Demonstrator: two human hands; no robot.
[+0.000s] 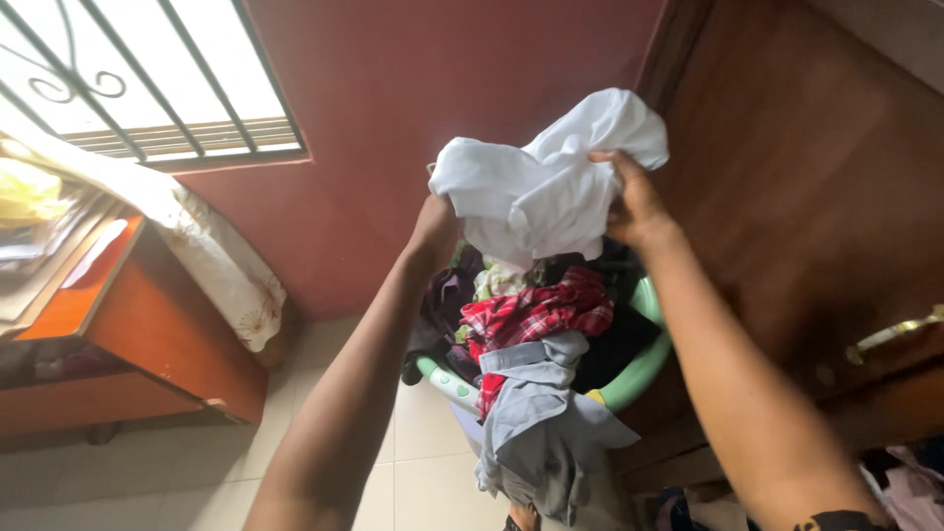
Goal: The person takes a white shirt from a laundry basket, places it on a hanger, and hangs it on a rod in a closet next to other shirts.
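Both hands hold a white cloth (546, 187) up above a green basket (644, 369). The left hand (436, 228) grips the cloth's left edge; most of this hand is hidden behind the cloth. The right hand (634, 202) is closed on the right side, fingers pressed into the folds. Below the hands, the basket is full: a red checked cloth (536, 315) lies on top and a grey shirt (541, 418) hangs over the near rim. To the right of the right hand stands a brown wooden door (816, 187). Far left of the left hand is an orange worktop (147, 324) under a barred window (147, 79).
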